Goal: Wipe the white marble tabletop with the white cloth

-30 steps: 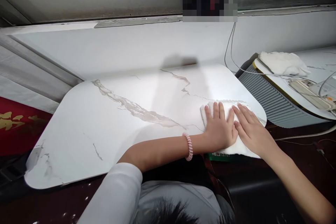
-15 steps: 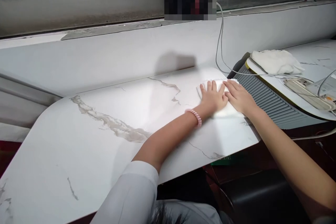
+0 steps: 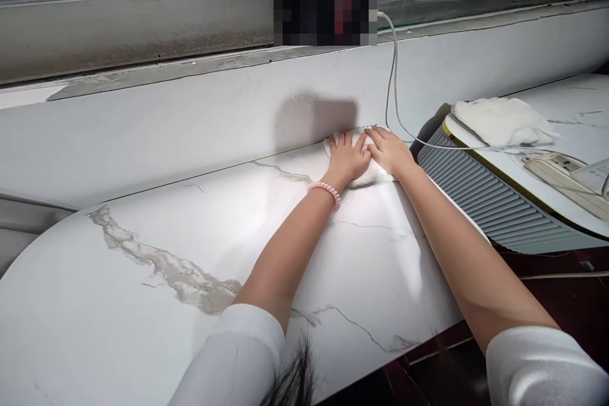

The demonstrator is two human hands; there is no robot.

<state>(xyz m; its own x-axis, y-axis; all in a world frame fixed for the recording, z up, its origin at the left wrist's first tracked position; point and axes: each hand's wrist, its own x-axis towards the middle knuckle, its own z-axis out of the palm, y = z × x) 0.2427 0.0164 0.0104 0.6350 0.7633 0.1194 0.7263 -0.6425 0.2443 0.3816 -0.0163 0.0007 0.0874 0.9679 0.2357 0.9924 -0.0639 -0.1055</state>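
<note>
A white cloth (image 3: 373, 174) lies on a white marble-patterned tabletop (image 3: 266, 216), close to the wall at its back edge. My left hand (image 3: 348, 158) presses flat on the cloth with fingers spread; a pink coiled band (image 3: 327, 193) circles that wrist. Beside it, my right hand (image 3: 390, 151) also rests flat on the cloth, fingers stretched out, its thumb near the left hand's thumb. Both palms cover much of the cloth, so part of it is hidden.
To the right stands another white-topped table with a grey ribbed side (image 3: 490, 196). On it are a second white cloth (image 3: 507, 122) and a power strip (image 3: 566, 177). A white cable (image 3: 397, 89) hangs from the sill and runs across to that table.
Both hands have pushed the cloth away from me, from nearer the table's right side up to its back edge by the wall. My view has shifted slightly.
</note>
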